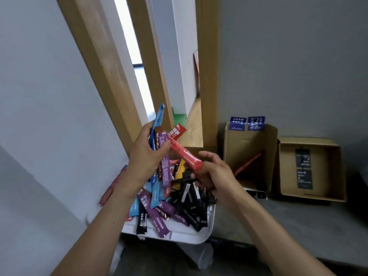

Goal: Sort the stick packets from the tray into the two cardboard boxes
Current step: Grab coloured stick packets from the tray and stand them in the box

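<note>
the red packet (185,153) lies slantwise between the two hands, its long axis running from upper left down to lower right. the right hand (215,176) pinches its lower end with curled fingers. its upper end rests by the thumb of the left hand (147,156), which clasps a bunch of packets (160,134) upright above the tray (199,234). both boxes stand to the right of the grip. the nearer box (233,148), just beside the right hand, holds a lone red stick (249,163), so it seems the likely goal. the farther box (334,172) holds black packets (303,168).
</note>
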The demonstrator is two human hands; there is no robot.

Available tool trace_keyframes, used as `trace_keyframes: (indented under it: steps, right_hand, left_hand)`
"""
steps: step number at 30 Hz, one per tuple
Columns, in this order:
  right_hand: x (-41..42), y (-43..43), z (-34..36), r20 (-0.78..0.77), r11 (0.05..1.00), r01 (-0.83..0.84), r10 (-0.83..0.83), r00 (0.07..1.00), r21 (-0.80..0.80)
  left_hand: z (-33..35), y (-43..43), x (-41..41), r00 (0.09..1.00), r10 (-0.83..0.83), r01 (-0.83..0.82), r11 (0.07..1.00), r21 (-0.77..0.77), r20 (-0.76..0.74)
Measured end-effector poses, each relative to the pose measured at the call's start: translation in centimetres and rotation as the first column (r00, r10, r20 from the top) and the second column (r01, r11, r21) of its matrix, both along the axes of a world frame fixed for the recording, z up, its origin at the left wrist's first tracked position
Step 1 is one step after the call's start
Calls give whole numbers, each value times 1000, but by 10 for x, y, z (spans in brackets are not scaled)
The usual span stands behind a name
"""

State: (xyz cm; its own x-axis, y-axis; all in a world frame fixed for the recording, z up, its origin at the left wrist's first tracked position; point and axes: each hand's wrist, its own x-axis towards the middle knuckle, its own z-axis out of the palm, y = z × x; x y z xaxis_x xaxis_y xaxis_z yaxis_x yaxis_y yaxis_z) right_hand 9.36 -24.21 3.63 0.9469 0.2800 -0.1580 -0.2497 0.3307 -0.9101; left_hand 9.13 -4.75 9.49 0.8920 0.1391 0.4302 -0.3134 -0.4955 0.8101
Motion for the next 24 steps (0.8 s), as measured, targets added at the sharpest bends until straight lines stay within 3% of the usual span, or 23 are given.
trace_keyframes:
  steps: [9,16,24]
  right_hand:
    - [-36,-88,-11,155,978,210,-205,966,-17]
    - [-46,-119,-16,140,937,322,-339,930,132]
    - [-50,-129,-11,134,930,289,-323,937,226]
  left_hand:
    - [-7,-101,17,931,-354,360,931,65,-92]
    - [-5,-139,26,966,-257,254,963,-87,-29]
    - [-8,-162,26,955,-233,200,963,-183,-182]
